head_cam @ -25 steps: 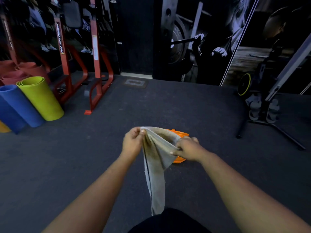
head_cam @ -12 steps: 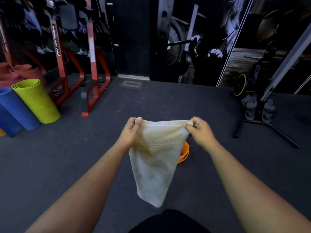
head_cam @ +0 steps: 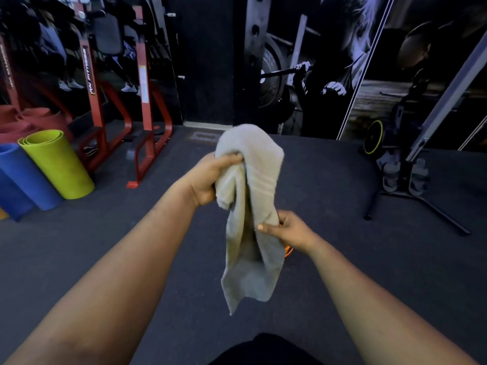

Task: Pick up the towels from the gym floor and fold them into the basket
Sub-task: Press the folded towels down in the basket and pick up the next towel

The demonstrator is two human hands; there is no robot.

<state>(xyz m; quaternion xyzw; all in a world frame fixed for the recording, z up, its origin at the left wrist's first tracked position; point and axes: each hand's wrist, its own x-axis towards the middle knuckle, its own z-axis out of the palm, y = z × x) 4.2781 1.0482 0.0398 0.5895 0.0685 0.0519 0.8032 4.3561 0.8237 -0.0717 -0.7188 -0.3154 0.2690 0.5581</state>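
A pale beige towel (head_cam: pixel 254 196) hangs in the air in front of me, draped over and bunched at the top. My left hand (head_cam: pixel 210 177) grips its upper part, with the cloth folded over the fingers. Lower down, my right hand (head_cam: pixel 288 230) pinches the towel's right edge about halfway along its length. The loose end dangles below both hands. Only a sliver of the orange basket (head_cam: pixel 289 251) shows on the floor, just under my right wrist; the towel and hand hide the rest.
Dark rubber floor (head_cam: pixel 105 246) all around. Rolled green mat (head_cam: pixel 56 164) and blue mat (head_cam: pixel 25 177) lie at the left beside a red steel rack (head_cam: pixel 143 114). A black machine stand (head_cam: pixel 411 185) with grey feet sits at the right. Mural wall behind.
The towel was stretched wide between both hands; now my left hand has lifted its end up and over, while my right hand has dropped to the towel's middle edge. The basket is mostly covered.
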